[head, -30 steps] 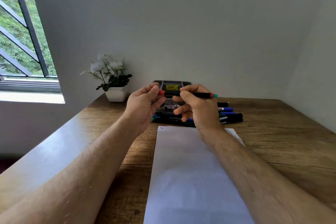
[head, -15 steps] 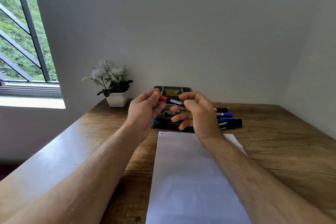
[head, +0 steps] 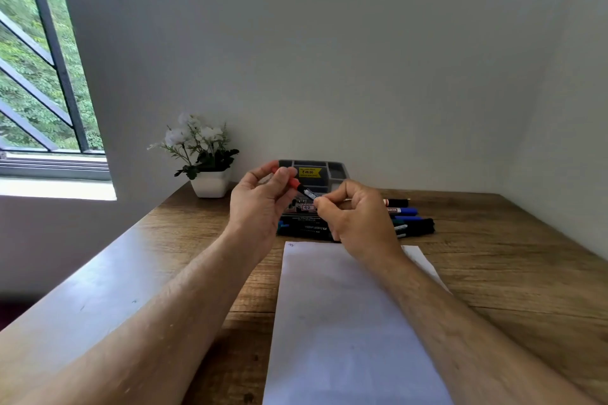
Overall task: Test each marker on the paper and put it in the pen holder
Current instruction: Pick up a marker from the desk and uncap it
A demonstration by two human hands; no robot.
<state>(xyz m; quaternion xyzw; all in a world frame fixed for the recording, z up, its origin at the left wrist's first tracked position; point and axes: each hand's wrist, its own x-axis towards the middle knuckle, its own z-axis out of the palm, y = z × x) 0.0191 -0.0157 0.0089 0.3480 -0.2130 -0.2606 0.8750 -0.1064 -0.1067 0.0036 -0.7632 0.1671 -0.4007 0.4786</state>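
Across the wooden table (head: 513,260) lies one white sheet of paper (head: 342,322), reaching from the near edge to a row of spare markers (head: 408,222) (at least four on the right, the rest hidden behind the hands). One dark pen holder (head: 324,171) with a yellow price sticker stands against the wall behind them, and one white pot of white flowers (head: 205,159) sits to its left.

Both hands are raised above the far end of the sheet. Compared with half a second ago, the marker (head: 307,193) has tilted: its red cap end now points up to the left and the barrel slopes down to the right. The left hand (head: 260,204) pinches the red cap (head: 292,181) between thumb and fingers. The right hand (head: 358,217) grips the black barrel with curled fingers, nearer the label than before. Whether the cap has come loose cannot be told.
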